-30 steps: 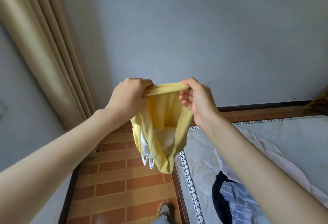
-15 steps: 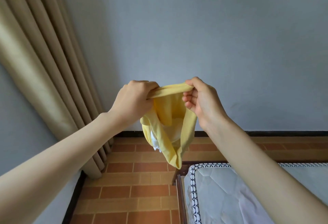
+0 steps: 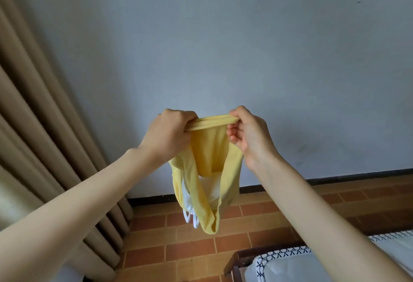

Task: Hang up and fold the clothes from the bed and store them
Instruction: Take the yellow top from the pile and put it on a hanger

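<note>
Pale blue-grey wall [image 3: 245, 47] fills most of the view, with beige curtains [image 3: 44, 136] hanging down the left side and a floor of orange-brown tiles [image 3: 190, 248] below. At the bottom right, the corner of a bed [image 3: 290, 268] shows, its white mattress edged with a black and white patterned trim.

2 bare arms reach forward from the bottom corners and meet near the middle of the view. Between them hangs a small yellow garment [image 3: 207, 170] with a white inner lining, held up in the air in front of the wall, over the floor and well apart from the bed. Its type cannot be told for certain.

The left hand [image 3: 169, 136] is closed in a fist around the left end of the garment's top band. The right hand [image 3: 245, 134] pinches the right end of the band between thumb and curled fingers. The band runs level from one hand to the other, pulled fairly taut, and the rest of the cloth droops straight down below it in loose folds. Both hands sit at about the same height and equally near the garment, so either could lead the fold that likely comes next.
</note>
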Tool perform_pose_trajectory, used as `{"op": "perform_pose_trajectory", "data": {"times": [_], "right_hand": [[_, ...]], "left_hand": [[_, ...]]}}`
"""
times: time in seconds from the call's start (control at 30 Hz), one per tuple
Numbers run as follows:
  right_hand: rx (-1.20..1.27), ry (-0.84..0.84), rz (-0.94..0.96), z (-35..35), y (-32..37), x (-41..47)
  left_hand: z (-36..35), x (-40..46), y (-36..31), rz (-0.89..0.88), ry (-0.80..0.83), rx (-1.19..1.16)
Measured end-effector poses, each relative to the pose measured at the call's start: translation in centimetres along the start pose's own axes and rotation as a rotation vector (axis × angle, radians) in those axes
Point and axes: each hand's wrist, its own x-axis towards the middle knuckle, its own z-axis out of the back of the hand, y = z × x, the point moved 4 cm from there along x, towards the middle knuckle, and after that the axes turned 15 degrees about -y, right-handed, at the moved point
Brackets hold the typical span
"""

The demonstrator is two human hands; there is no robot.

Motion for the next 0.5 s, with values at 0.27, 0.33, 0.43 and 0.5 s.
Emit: {"op": "perform_pose_trajectory", "data": {"times": [0.27,0.33,0.43,0.5], "right_hand": [[0.098,-0.214,0.047,-3.7,2.2,8.0],[0.102,-0.27,0.052,-3.4,2.4,9.8],[0.12,-0.333,0.043,-3.0,2.3,12.4],[0.105,-0.361,0.041,-2.8,2.0,14.1]], "left_hand": [[-4.8,11.5,2.1,-0.2,0.072,-0.142],[-6.3,13.4,2.1,-0.241,0.097,-0.182],[-8.7,15.5,2.2,-0.3,0.154,-0.215],[-10.5,17.2,2.6,-0.303,0.177,-0.245]]}}
